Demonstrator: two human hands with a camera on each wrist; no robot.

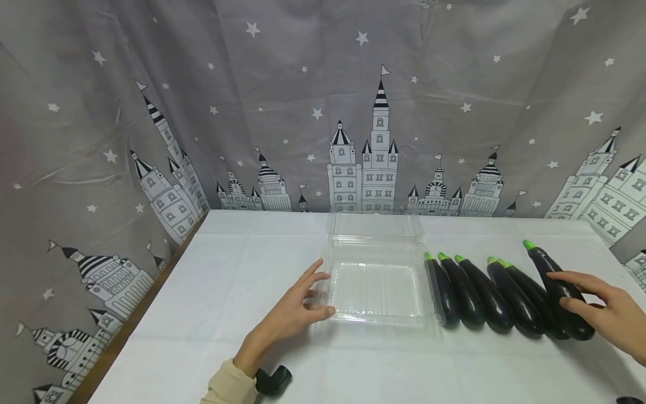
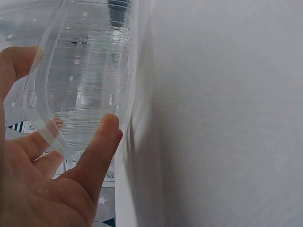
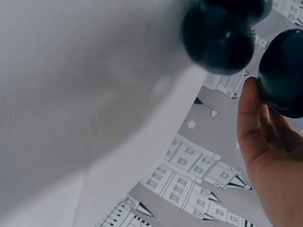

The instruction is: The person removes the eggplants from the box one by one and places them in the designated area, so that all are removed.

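A hinged clear plastic container sits on the white table with its lid folded back. My left hand holds its left end, thumb at the near corner and fingers along the side. In the left wrist view, the thumb lies against the ribbed wall and some fingers show through the rim. My right hand grips a dark purple eggplant with a green tip, thumb on one side and fingers on the other. The right wrist view shows its rounded end at the fingertips.
Several more eggplants lie side by side just right of the container, green tips pointing away. A grey curtain printed with castles and stars hangs behind the white table. The table's left edge is brown.
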